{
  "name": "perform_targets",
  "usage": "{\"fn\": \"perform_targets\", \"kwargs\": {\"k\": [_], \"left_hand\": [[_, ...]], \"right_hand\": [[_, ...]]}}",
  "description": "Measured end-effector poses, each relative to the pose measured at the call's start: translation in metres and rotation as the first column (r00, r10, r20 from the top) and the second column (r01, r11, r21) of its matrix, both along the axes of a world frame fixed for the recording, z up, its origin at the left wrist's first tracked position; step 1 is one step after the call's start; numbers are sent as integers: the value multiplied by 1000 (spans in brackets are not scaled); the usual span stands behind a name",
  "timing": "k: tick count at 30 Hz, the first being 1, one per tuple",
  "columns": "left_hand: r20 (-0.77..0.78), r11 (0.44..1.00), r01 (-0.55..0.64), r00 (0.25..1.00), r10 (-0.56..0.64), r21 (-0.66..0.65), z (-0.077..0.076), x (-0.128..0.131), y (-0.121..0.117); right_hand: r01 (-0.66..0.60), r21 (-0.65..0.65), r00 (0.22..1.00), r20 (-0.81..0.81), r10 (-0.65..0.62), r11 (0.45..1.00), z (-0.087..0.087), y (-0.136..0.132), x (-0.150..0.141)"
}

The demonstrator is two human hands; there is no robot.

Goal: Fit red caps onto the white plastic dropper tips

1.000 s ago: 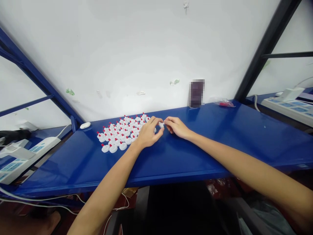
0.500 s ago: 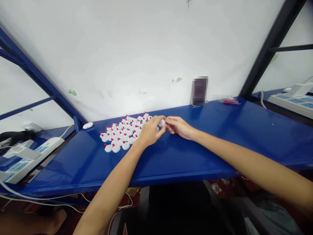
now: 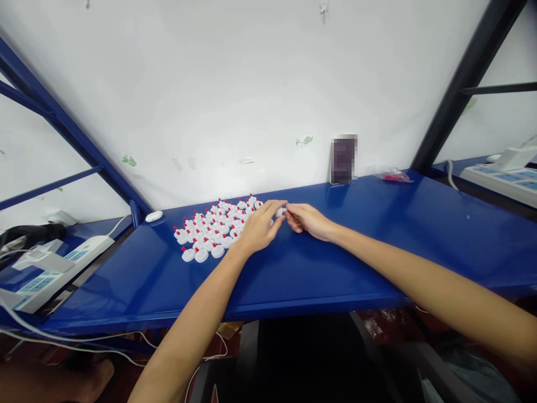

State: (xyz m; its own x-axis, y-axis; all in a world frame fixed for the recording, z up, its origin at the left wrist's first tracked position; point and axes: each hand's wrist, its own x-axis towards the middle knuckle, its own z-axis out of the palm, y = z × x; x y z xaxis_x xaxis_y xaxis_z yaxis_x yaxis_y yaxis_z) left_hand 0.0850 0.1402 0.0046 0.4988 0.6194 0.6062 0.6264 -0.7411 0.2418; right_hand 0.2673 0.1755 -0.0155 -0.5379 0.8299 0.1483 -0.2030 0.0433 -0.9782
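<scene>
Between the thumb and fingers of my left hand [image 3: 260,226] is a small white plastic cap [image 3: 279,212], held just above the blue table [image 3: 302,274]. The closed fingertips of my right hand [image 3: 310,221] meet the cap's right end, where a narrow white part shows; whether they cover a red tip is hidden. Left of my hands, several white nozzle caps with red tips [image 3: 201,256] stand in a close group on the tabletop. My left hand and wrist block the group's right edge.
A white earbud case [image 3: 154,216] lies near the wall, left of the caps. A blurred dark phone-like rectangle [image 3: 343,160] leans on the wall. Beside it rests a clear bag with red pieces [image 3: 394,176]. White power strips [image 3: 67,271] and cables lie beyond the table's left end.
The white cap has turned between my fingers, showing its side more than its round face. Both hands stay in nearly the same place; the view has shifted slightly.
</scene>
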Motion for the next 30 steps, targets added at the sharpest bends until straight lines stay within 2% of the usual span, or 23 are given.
{"fn": "perform_targets", "kwargs": {"k": [6,10,12,14,17,20,23,26,28,30], "left_hand": [[-1,998,-32,999,32,-51,-4,-3,2],[61,994,-39,997,45,-102,-1,-1,1],[151,982,-12,988,41,-191,0,1,1],[290,945,65,957,33,-321,1,4,2],[470,867,197,881,48,-458,0,8,3],[486,847,194,870,85,-495,0,10,4],[448,815,177,887,110,-552,2,8,3],[463,734,254,882,91,-630,3,7,2],[478,691,297,875,79,-659,2,8,2],[500,622,340,861,96,-705,-1,11,2]], "right_hand": [[-4,148,1000,-1,5,989,0,3,1],[24,226,999,32,-32,974,4,-1,2],[29,270,998,41,-41,962,6,-3,3],[43,346,995,72,-72,937,9,-6,4],[75,530,969,160,-186,845,13,-10,8],[61,678,932,223,-285,732,15,-12,11],[-6,760,895,294,-336,650,15,-12,14],[-72,822,860,338,-382,564,15,-10,17],[-87,845,849,340,-405,527,15,-9,19],[-114,859,838,353,-416,500,17,-8,21]]}}
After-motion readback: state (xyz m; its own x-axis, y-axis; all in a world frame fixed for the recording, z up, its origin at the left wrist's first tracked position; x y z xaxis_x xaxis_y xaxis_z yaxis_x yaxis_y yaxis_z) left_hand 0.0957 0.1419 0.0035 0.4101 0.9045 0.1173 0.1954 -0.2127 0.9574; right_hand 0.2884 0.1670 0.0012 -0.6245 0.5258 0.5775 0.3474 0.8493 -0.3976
